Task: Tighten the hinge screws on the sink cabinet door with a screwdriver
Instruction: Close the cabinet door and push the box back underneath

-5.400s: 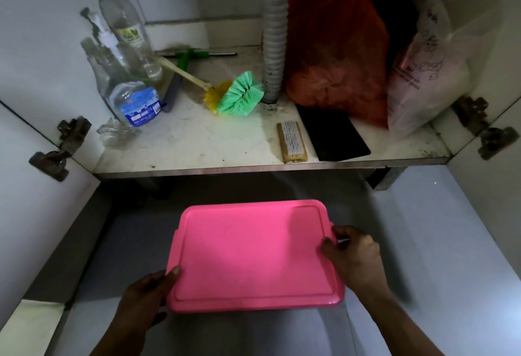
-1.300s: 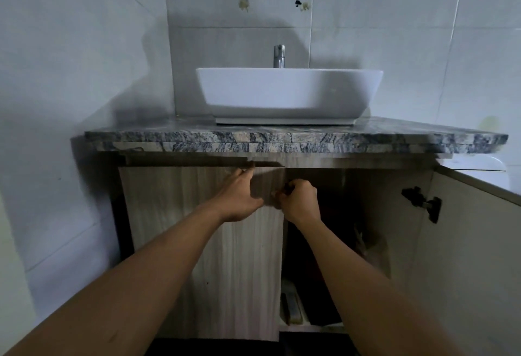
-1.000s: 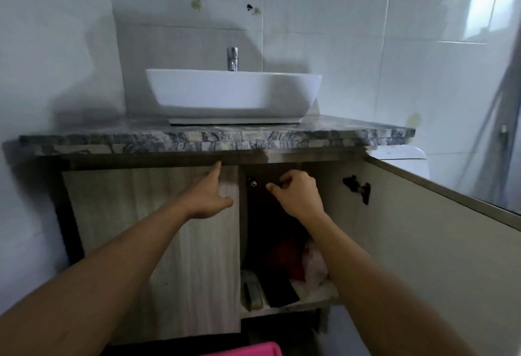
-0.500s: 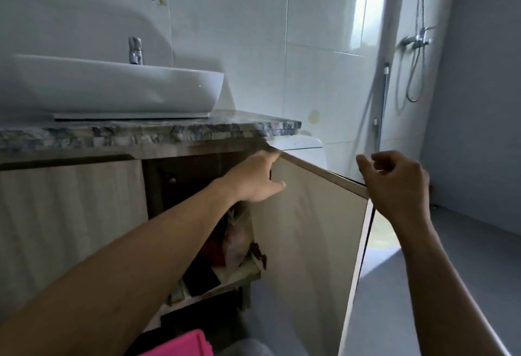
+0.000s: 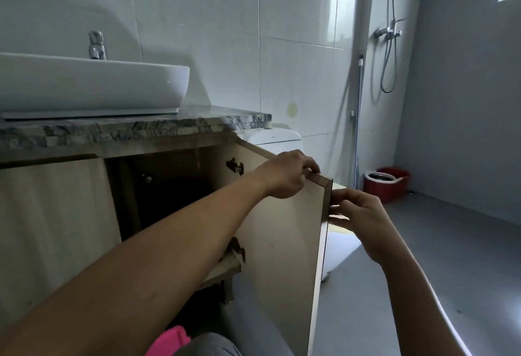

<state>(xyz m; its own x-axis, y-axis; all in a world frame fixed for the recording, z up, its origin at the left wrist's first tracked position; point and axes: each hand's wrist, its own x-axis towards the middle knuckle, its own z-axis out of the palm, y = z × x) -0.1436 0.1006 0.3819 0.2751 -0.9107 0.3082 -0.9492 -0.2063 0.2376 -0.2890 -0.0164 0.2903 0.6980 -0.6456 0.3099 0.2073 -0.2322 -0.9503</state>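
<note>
The right cabinet door [image 5: 284,243] under the sink stands swung open, its beige inner face toward me. My left hand [image 5: 284,174] grips the door's top edge near its free corner. My right hand [image 5: 358,214] pinches the door's vertical free edge just below that corner. Two dark hinges show on the inner face: the upper hinge [image 5: 235,166] and the lower hinge [image 5: 236,250]. The left cabinet door [image 5: 53,229] is closed. No screwdriver is in view.
A white basin [image 5: 93,88] with a tap sits on the grey stone counter [image 5: 135,129]. A toilet tank [image 5: 275,137] stands behind the open door. A red mop bucket [image 5: 386,182] is on the grey floor near the shower. A pink box [image 5: 169,341] lies at my knees.
My view has turned right from the left door to the right door. My left hand slid out along the door's top edge and my right hand closed on its free edge.
</note>
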